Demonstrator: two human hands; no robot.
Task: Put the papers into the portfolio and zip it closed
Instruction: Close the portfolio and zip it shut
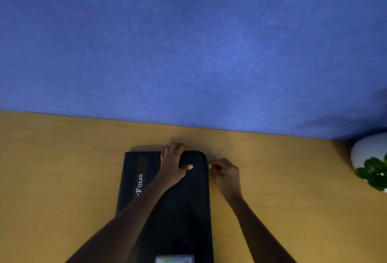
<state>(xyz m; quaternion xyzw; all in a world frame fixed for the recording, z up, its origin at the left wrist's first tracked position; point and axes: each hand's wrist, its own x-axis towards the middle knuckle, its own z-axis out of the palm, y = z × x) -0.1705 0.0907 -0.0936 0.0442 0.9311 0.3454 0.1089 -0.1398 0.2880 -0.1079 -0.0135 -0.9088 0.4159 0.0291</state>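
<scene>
Nearest the camera, a small pale card (174,259) lies on the near end of the portfolio (184,210), cut off by the frame's bottom edge. The portfolio is black, folded flat on the table (62,168), directly ahead of the person. Its long axis runs straight away from them, near end under the forearms and far end at the hands. No papers show outside it, so they are probably already inside.

Both hands work at the far end. The left hand (174,164) crosses over the cover, with its fingers curled over the far edge and its thumb pressed flat on top, pinning that end down. The right hand (225,173) sits on the table just beside the right long edge, a little short of the far right corner. Its fingertips are pinched tight on something small at the seam. I take that to be the zip pull (210,166), though it is too small to be sure.

The zip track follows this right edge and rounds the corner, so the pull has to travel along the rim. The right hand is nearer to it and the left serves as the anchor. The seam is too dark to tell which stretch is already closed. A bit of orange (187,148) peeks out at the far edge, touching the left fingers.

Beyond is bare table, then a blue wall (188,42). A plant (374,172) in a white pot (364,149) stands well apart at the far right.
</scene>
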